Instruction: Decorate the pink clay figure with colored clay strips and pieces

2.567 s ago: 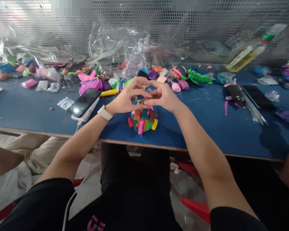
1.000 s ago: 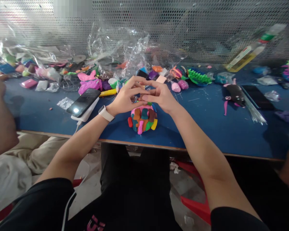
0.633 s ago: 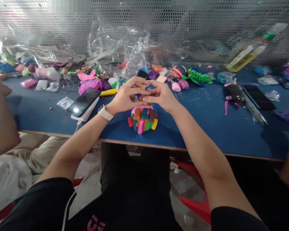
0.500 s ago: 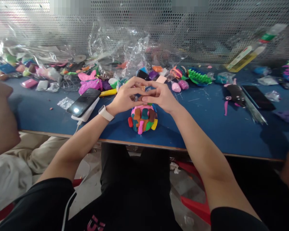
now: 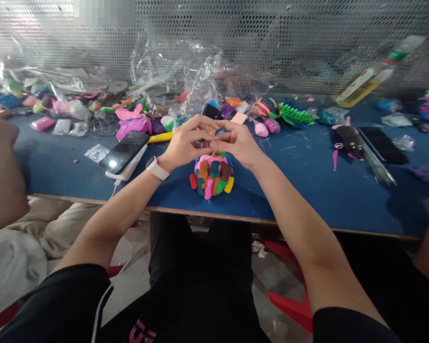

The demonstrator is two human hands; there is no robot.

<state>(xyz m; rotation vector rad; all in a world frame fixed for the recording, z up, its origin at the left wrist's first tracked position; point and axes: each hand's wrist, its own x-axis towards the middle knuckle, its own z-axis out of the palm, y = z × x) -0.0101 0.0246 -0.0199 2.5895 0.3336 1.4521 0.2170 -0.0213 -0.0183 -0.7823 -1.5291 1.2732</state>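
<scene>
A many-coloured clay ball (image 5: pixel 212 175), patched with pink, orange, brown, green and yellow pieces, sits on the blue table (image 5: pixel 300 190) near its front edge. Just above it my left hand (image 5: pixel 183 144) and my right hand (image 5: pixel 235 143) meet fingertip to fingertip. Both pinch a small bit of clay (image 5: pixel 205 143) between them; it is mostly hidden by the fingers. A white watch band (image 5: pixel 156 167) is on my left wrist.
A lit phone (image 5: pixel 124 152) lies on a white power bank left of the ball. Clay lumps, wrappers and clear plastic (image 5: pixel 178 76) crowd the back by the perforated metal wall. A black clay figure (image 5: pixel 348 139) lies to the right. Another person's limb (image 5: pixel 2 176) is at far left.
My fingers have kept working the small piece above the ball, shifting only slightly. The other person's limb came into view at the left edge.
</scene>
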